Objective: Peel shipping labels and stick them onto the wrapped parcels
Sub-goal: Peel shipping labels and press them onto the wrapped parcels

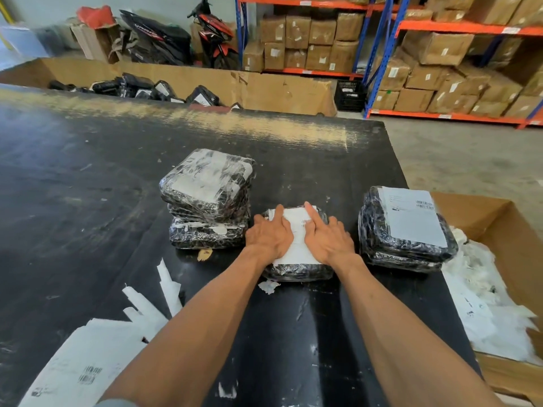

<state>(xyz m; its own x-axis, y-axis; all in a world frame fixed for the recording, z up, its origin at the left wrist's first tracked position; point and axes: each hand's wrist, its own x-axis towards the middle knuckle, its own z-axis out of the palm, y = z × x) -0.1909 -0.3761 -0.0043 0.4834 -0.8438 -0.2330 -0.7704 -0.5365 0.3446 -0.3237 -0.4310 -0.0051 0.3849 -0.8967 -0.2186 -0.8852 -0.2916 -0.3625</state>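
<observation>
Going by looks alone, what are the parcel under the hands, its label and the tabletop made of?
Parcel: dark contents under clear, glossy plastic film, judging by the crinkles and glints.
Label: matte white paper with printed barcode marks; both hands, left and right, press it flat.
Tabletop: a black, semi-gloss board, scuffed and reflecting light; the core material cannot be told.

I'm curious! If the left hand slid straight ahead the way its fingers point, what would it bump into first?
Probably nothing soon. The left hand points away over the label on the middle parcel; beyond lies bare black table. The left stack sits just to its side, though depth is unclear.
</observation>
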